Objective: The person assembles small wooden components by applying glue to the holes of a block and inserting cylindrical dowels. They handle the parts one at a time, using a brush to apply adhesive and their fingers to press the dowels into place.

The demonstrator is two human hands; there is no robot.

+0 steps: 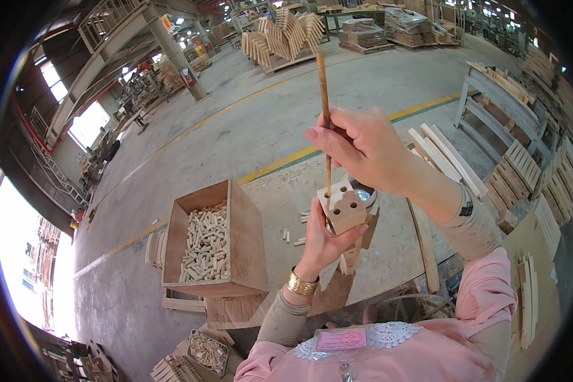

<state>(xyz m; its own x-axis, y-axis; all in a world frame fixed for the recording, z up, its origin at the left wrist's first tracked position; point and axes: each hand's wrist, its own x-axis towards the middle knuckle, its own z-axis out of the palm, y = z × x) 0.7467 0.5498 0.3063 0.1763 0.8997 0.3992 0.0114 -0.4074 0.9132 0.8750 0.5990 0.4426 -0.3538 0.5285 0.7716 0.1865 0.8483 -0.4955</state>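
Ideally, the thin brown stick (325, 83) should run straight in line with the hole (328, 195) it meets in the pale wooden block (346, 223), which is held up above the worktop (286, 204), right of the dowel box (248, 245). Fingers of the right hand (363, 145) pinch the stick; those of the left hand (325, 245) cup the block and had best grip firmly, clear of the openings. A pink badge (341, 339) bears print too small to read surely.

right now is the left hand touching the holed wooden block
Touching: head view shows the left hand cupping the holed block, thumb along its lower edge.
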